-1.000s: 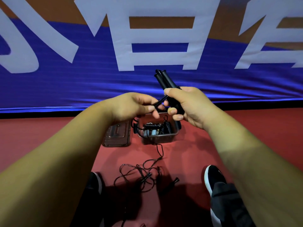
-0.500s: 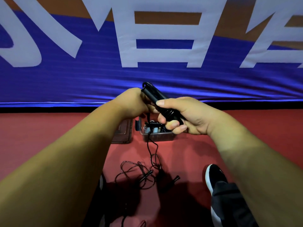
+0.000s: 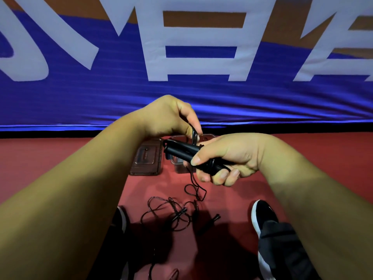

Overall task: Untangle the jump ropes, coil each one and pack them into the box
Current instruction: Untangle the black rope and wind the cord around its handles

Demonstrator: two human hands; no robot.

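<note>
My right hand [image 3: 226,158] grips a pair of black jump-rope handles [image 3: 181,151] held together, pointing left and nearly level. My left hand [image 3: 171,116] is above them and pinches the black cord [image 3: 194,136] where it loops over the handles. The rest of that cord [image 3: 191,180] hangs down to a tangle of thin black rope [image 3: 171,213] on the red floor between my feet. Behind my hands the clear plastic box [image 3: 177,166] is mostly hidden. Its lid [image 3: 146,160] lies flat to its left.
A blue banner with large white characters [image 3: 181,93] stands right behind the box. My black shoes [image 3: 262,215] sit on either side of the tangle on the red floor [image 3: 40,154]. Another loose black handle [image 3: 210,221] lies by the tangle.
My right hand has lowered and tilted the handles from upright to nearly level. My left hand rose and brought the cord over them. The hanging cord has shortened.
</note>
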